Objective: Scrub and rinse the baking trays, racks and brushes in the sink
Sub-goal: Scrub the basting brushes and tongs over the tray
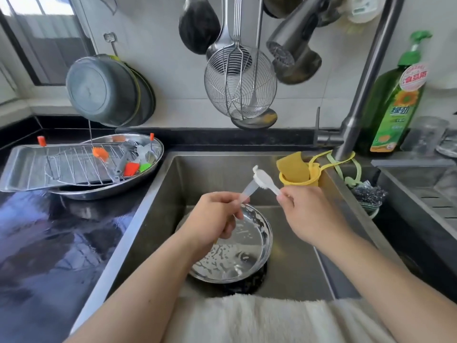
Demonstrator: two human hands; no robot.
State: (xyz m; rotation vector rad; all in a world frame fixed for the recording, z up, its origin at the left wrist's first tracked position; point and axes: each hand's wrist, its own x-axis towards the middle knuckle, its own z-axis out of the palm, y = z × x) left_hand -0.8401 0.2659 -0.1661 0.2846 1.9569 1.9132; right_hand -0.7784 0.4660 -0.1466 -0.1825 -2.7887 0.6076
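A round steel pan (249, 246), flecked w/ white suds, is seen lying in the sink (291, 276) bottom, near centre. Above it, a clear plastic piece (248, 190) is crossed by a small white brush (263, 180), foam on its head. Far left on the counter, a rectangular baking tray (22, 169) and wire rack (74, 164) are stacked over an oval steel dish (158, 147), w/ orange, red & green silicone brushes (131, 168) laid across.

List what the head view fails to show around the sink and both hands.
- Sink drain: hidden under the round steel dish.
- Left hand grip on the clear piece: fingers hide its lower end.
- Small white brush handle end: inside the right hand.
- Tap spout: blurred.
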